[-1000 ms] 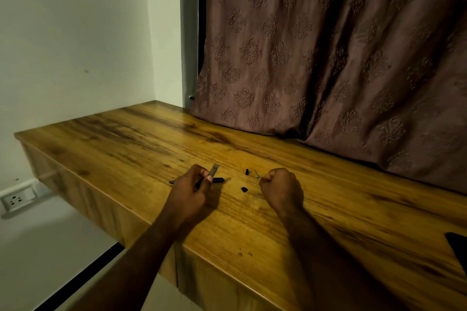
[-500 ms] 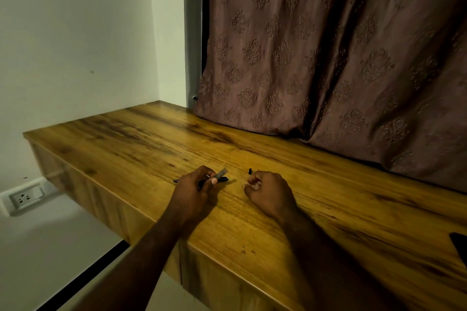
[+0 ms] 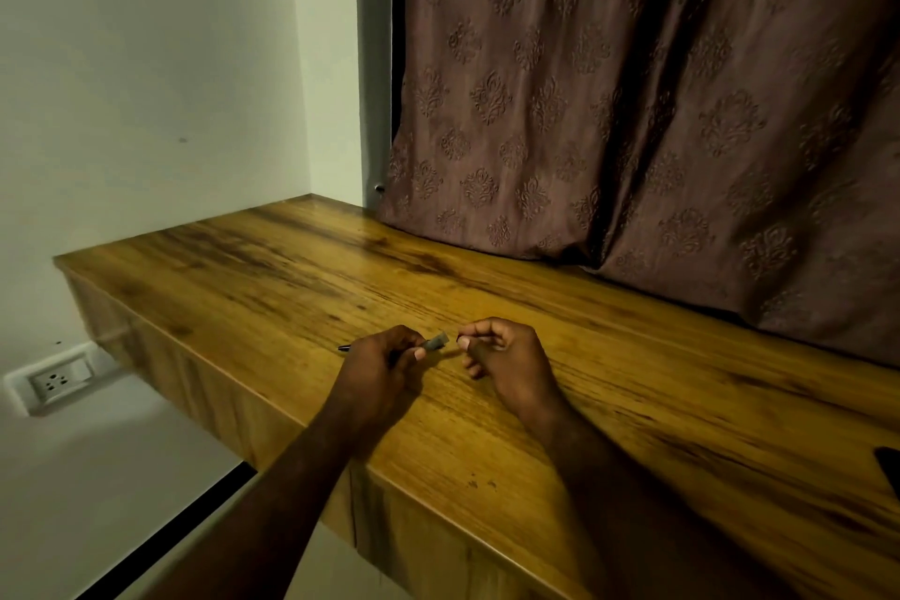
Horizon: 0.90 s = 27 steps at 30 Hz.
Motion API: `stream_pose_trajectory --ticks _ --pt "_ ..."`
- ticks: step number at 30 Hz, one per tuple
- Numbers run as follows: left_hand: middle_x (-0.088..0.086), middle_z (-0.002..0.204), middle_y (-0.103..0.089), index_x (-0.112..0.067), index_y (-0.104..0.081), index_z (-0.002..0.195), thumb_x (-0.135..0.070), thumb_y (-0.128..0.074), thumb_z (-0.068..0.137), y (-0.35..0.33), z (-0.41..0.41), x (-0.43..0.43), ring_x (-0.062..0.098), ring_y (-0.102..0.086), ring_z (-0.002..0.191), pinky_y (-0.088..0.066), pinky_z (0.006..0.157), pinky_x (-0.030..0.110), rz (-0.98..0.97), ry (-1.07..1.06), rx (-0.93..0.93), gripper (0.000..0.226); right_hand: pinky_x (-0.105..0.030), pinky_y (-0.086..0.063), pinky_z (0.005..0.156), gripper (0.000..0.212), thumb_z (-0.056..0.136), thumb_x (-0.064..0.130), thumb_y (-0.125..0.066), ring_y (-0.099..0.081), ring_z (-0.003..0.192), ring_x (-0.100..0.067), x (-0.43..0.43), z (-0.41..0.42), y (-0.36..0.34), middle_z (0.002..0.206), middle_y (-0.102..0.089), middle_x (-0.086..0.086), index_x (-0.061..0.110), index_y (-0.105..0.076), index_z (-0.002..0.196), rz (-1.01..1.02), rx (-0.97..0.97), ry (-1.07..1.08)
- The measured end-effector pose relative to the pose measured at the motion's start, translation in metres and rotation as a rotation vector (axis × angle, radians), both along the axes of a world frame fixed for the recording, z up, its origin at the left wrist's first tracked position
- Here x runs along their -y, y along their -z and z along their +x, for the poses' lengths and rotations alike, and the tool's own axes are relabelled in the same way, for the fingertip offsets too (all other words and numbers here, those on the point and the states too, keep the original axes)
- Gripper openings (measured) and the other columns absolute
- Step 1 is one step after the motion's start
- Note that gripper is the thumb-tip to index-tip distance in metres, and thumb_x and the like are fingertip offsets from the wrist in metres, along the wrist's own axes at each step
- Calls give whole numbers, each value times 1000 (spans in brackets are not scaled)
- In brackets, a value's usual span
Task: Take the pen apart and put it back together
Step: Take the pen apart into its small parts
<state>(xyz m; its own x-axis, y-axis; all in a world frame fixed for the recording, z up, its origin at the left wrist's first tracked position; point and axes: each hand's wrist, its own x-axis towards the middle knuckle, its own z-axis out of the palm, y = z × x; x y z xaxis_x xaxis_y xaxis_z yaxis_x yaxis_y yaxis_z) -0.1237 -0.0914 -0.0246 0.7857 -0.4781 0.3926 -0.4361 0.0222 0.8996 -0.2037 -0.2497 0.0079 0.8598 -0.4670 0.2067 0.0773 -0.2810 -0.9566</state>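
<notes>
My left hand point(image 3: 377, 368) holds a grey pen barrel point(image 3: 435, 341) between thumb and fingers, its open end pointing right. Behind that hand a thin black pen part point(image 3: 345, 347) lies on the wooden desk point(image 3: 609, 395), mostly hidden. My right hand point(image 3: 506, 358) hovers just right of the barrel's end, fingers curled, thumb and forefinger pinched together near the barrel's mouth. Whatever small part it pinches is too small to make out. The other small black pieces are hidden behind the hands.
A patterned brown curtain point(image 3: 633, 112) hangs over the desk's back edge. A wall socket point(image 3: 58, 378) sits low on the left wall. A dark object point(image 3: 889, 468) pokes in at the right edge. The desk's front edge runs diagonally below my wrists.
My right hand picked something small off the desk, lifted, and moved left to the barrel's end. My left hand raised the barrel slightly. The loose black pieces are no longer visible.
</notes>
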Motion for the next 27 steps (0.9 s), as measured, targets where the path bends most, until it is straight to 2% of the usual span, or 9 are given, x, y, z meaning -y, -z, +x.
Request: stream_pose_trajectory --ticks 4,8,11,18,21,27 --pt "0 65 -61 -19 -67 84 -35 -60 87 2 1 0 17 -51 59 -40 54 38 15 25 -26 17 -28 -56 64 15 91 -1 -58 -63 65 -18 -3 1 -1 75 -68 -12 9 -69 95 113 60 -39" --pt "9 65 -63 -19 -67 84 -21 -60 92 -1 -1 0 16 -54 58 -43 54 35 50 21 -11 12 -25 -56 61 14 90 -1 -59 -64 64 -16 -3 3 0 77 -68 -13 6 -67 98 129 61 -58" --pt "16 74 -68 -20 -67 84 -21 -59 91 -1 1 1 16 -59 61 -49 55 37 75 8 34 11 -26 -55 59 11 88 -1 -63 -63 60 -15 -1 2 0 75 -68 -13 5 -67 96 157 68 -49" --pt "2 65 -65 -25 -67 81 -21 -60 90 3 5 3 14 -56 60 -46 56 36 58 13 -28 12 -22 -53 54 11 89 -1 -61 -61 56 -11 -2 1 -1 69 -66 -11 5 -69 95 110 68 -66" --pt "0 65 -64 -24 -67 82 -27 -60 87 4 6 3 14 -55 59 -45 56 37 60 25 -25 9 -21 -53 55 13 90 -1 -60 -61 56 -11 -2 1 -1 71 -67 -11 6 -69 96 98 67 -69" --pt "-5 62 -59 -20 -67 85 -27 -60 89 3 2 1 11 -49 56 -39 54 32 36 90 -101 11 -23 -54 56 13 89 -1 -61 -61 57 -11 -1 1 1 72 -68 -12 6 -71 94 85 68 -82"
